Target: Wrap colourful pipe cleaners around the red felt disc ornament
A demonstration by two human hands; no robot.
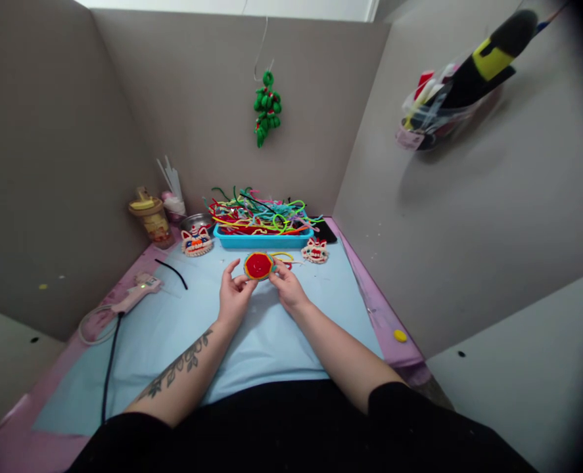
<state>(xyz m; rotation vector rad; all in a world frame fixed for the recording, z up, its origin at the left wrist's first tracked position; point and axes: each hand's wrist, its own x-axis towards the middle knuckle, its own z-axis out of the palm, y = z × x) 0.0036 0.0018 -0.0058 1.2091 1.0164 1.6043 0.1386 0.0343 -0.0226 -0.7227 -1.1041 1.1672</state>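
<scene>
Between my two hands, above the blue cloth point(291, 335), is a round red pipe-cleaner disc point(259, 265) with an orange and blue-grey rim. The fingers of my left hand point(234, 292) pinch its lower left edge, with the index finger raised off it. My right hand point(287, 286) grips the right edge between thumb and fingers. A yellow pipe cleaner point(284, 255) shows just behind the disc. Two cream lion-face pieces lie farther back, one lion face point(197, 242) to the left and a smaller lion face point(315, 251) to the right.
A blue tray point(264, 242) heaped with coloured pipe cleaners stands at the back. At left are a pink glue gun point(137, 293) with its cord, a black pipe cleaner point(173, 272), and a lidded cup point(152, 220). Grey partitions surround the table; a tool holder point(439, 115) hangs at right.
</scene>
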